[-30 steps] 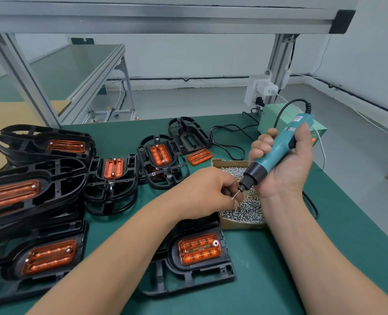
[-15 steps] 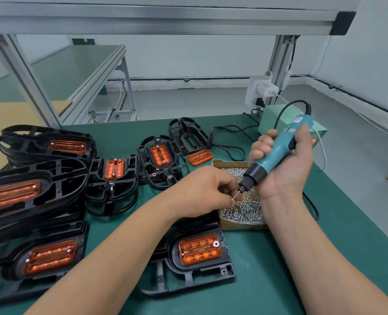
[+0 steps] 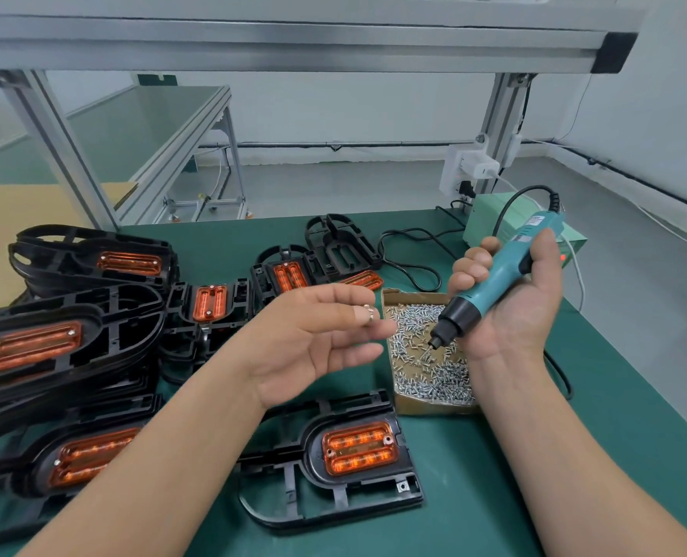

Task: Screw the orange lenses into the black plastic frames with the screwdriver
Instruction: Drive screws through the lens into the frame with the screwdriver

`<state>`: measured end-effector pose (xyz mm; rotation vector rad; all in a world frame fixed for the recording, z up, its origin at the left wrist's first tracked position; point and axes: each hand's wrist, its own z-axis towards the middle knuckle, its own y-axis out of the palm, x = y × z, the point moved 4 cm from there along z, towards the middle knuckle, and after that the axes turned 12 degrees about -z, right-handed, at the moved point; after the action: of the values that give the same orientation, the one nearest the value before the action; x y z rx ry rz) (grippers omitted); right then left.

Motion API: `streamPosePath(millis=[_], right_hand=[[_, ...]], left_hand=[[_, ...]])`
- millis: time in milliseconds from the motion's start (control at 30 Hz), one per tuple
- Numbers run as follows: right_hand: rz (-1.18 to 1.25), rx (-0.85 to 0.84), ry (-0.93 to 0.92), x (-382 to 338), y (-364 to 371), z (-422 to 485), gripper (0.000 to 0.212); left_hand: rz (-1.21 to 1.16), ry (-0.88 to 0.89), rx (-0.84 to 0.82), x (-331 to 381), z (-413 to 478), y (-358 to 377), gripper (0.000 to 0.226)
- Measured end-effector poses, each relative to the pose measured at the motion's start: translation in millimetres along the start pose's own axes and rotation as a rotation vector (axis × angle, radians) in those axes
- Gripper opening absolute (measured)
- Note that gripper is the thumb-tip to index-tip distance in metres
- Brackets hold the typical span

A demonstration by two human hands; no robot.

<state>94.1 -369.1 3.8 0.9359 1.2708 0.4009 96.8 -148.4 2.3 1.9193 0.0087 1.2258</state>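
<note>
My right hand (image 3: 510, 311) grips the teal electric screwdriver (image 3: 494, 283), bit slanting down-left over the cardboard box of screws (image 3: 430, 363). A small screw hangs on the bit tip (image 3: 428, 350). My left hand (image 3: 313, 343) hovers left of the box with its fingers spread, and its thumb pinches a couple of small screws (image 3: 368, 313) against a finger. Below both hands a black plastic frame (image 3: 333, 500) lies flat with an orange lens (image 3: 359, 448) seated in it.
Stacks of black frames with orange lenses (image 3: 32, 347) fill the left of the green table. More frames (image 3: 289, 275) and a loose lens (image 3: 364, 280) lie behind. A green power box (image 3: 490, 223), the black cable (image 3: 410, 255) and aluminium posts (image 3: 502, 126) stand at the back right.
My left hand has drawn back left from the screwdriver bit and spread its fingers. A screw now sits on the bit. My right hand has barely moved.
</note>
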Motion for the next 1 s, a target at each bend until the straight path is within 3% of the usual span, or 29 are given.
streamPosePath(millis=[100,233,467,1000], right_hand=[[-0.011,-0.014,0.008,3,2,0,0.047],[-0.043,-0.036,0.034,8,4,-3,0.048],[-0.072,-0.063,0.066,13,10,-7,0.047],[-0.095,-0.071,0.081,14,16,-13,0.047]], left_hand=[[-0.282,-0.045,-0.005,-6,-13,-4,0.029],[-0.416,-0.05,-0.028,-14,-27,-1,0.025],[-0.401,-0.095,-0.003,-22,-33,3,0.013],[-0.194,-0.05,0.014,-25,-30,-1,0.015]])
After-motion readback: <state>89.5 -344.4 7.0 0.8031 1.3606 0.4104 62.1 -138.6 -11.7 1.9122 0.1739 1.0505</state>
